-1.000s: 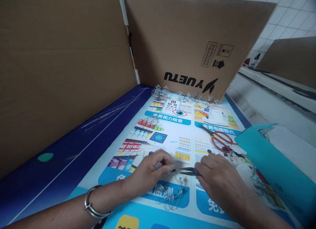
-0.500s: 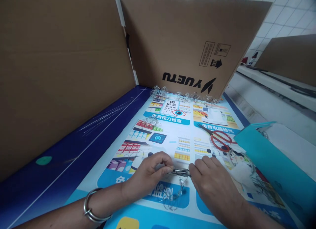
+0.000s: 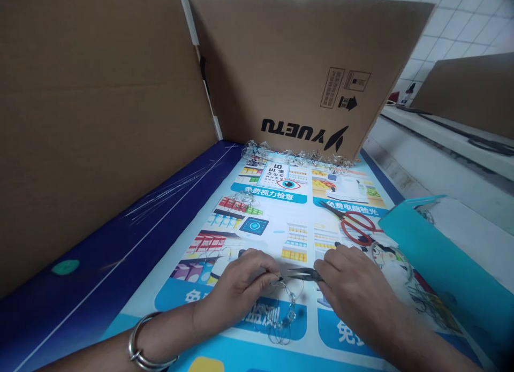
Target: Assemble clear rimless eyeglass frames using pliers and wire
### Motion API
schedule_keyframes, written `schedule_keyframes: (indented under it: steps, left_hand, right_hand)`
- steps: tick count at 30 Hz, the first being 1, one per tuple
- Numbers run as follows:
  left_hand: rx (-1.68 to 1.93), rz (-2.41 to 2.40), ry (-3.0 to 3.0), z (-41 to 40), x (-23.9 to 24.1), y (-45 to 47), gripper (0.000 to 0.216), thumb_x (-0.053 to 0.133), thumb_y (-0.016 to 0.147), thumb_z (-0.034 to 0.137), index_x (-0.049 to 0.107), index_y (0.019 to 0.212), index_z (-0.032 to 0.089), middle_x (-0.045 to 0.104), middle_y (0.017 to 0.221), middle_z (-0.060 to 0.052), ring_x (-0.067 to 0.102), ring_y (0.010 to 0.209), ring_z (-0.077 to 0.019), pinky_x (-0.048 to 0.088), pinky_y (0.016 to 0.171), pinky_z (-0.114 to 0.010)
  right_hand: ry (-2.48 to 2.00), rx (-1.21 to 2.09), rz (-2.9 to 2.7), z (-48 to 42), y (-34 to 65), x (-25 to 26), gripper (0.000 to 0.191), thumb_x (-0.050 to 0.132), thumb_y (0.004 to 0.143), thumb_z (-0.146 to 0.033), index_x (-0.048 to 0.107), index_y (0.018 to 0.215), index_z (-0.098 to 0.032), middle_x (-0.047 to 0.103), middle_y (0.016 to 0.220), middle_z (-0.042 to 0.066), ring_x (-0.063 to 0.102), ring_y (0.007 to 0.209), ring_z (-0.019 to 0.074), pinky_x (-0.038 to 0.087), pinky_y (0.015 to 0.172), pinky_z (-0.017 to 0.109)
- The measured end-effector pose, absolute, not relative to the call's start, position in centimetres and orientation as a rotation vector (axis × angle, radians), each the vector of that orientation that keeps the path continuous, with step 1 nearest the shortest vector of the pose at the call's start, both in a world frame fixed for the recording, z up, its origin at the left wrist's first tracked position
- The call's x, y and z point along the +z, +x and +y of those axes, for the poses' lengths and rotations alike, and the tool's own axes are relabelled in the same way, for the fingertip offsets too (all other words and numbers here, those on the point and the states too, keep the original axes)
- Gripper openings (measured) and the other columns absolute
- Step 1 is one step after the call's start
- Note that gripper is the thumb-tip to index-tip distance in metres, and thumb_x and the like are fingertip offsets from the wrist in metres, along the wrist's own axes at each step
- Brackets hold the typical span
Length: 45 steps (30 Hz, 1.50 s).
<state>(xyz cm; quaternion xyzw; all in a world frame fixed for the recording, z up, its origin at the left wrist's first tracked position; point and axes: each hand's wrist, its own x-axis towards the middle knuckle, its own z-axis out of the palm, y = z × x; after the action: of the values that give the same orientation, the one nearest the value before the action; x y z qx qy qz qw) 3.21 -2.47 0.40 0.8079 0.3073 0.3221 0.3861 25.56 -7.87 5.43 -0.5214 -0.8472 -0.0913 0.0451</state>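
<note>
My left hand (image 3: 252, 281) pinches one end of a strand of clear beads on thin wire (image 3: 290, 311) between thumb and fingertips. The rest of the strand hangs in a loop onto the printed sheet. In my right hand (image 3: 351, 286) are small dark pliers (image 3: 307, 274), their slim jaws parted and pointing left at the left fingertips. A narrow gap lies between the jaws and the pinched wire end. The handles are hidden inside my right fist.
Red-handled scissors (image 3: 356, 227) lie beyond my right hand, beside a turquoise box (image 3: 445, 270). Tangled beaded wire (image 3: 297, 157) lines the foot of an upright cardboard panel (image 3: 313, 56). Loose clear strands (image 3: 168, 192) lie at left near a green spot (image 3: 65, 267).
The pliers have come away from the wire at my left fingertips and moved slightly right, their jaws now spread. My left hand stays nearly in place. The view has shifted slightly.
</note>
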Motion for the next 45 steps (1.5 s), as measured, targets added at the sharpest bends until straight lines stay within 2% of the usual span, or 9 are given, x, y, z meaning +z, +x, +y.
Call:
schedule_keyframes:
  steps: [8,19,45]
  left_hand:
    - [0.845,0.764,2.063,-2.5,0.5,3.5,0.006,0.051,0.084,0.016,0.056,0.084,0.019,0.057,0.079,-0.002,0.052,0.076,-0.015,0.041,0.068,-0.029]
    - [0.904,0.737,2.121,-2.6,0.6,3.7,0.007,0.052,0.082,0.012,0.055,0.081,0.018,0.057,0.073,-0.001,0.05,0.071,-0.0133,0.04,0.065,-0.028]
    - [0.943,0.732,2.188,-2.5,1.0,3.8,0.01,0.051,0.078,0.01,0.055,0.073,0.017,0.057,0.066,-0.001,0.049,0.065,-0.0129,0.04,0.059,-0.027]
  right_hand:
    - [-1.6,-0.128,-2.707,-7.3,24.4,5.3,0.003,0.06,0.077,-0.019,0.057,0.077,-0.02,0.057,0.078,0.002,0.047,0.076,0.0184,0.027,0.066,0.031]
    - [-1.524,-0.189,-2.737,-7.2,24.6,4.4,0.006,0.061,0.078,-0.021,0.056,0.076,-0.02,0.054,0.075,0.001,0.044,0.073,0.019,0.024,0.065,0.033]
    - [-1.448,-0.325,-2.763,-7.4,24.6,3.6,0.009,0.059,0.077,-0.014,0.053,0.073,-0.019,0.053,0.07,0.001,0.043,0.067,0.0176,0.023,0.06,0.032]
